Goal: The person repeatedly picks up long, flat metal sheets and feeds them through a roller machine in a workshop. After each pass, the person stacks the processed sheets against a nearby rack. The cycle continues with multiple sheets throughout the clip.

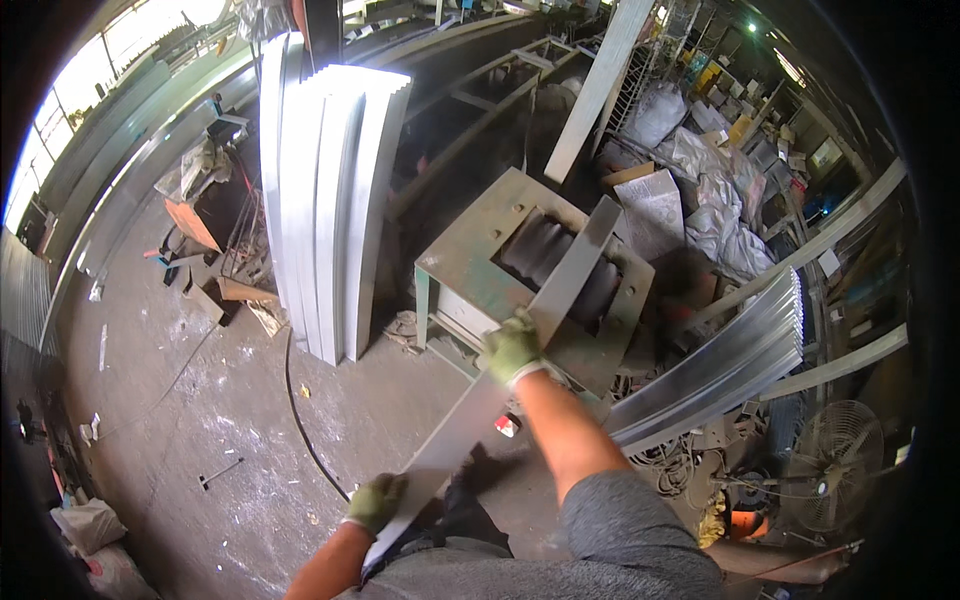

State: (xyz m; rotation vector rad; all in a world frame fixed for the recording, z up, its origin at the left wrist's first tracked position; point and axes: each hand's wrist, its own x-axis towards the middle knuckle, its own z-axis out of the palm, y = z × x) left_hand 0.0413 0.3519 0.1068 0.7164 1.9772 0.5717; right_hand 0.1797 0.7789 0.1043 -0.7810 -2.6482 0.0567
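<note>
Dusty workshop floor w/ offcuts & scraps on it; big fan off to the R, stack of shiny metal channels standing upright on the L, a 2nd bundle, curved metal lengths, leaning out R of the machine. Key thing is the metal strip: long, flat, its long axis on a diagonal, near end low L by the person's body, far end up & to the R, over the greenish machine and across its dark ridged roller. Both gloved hands are on it, spaced well apart along its length. L hand is at the body end, fingers curled round the strip's edge, pinching it. R hand is further fwd, on the strip right by the machine's near edge, so it's the nearer one to the roller; a bit blurred, can't tell if its fingers are clamped or just resting. Strip's far stretch runs on past the R hand, approx in line w/ both hands, nothing gripping it up there afaics.
</note>
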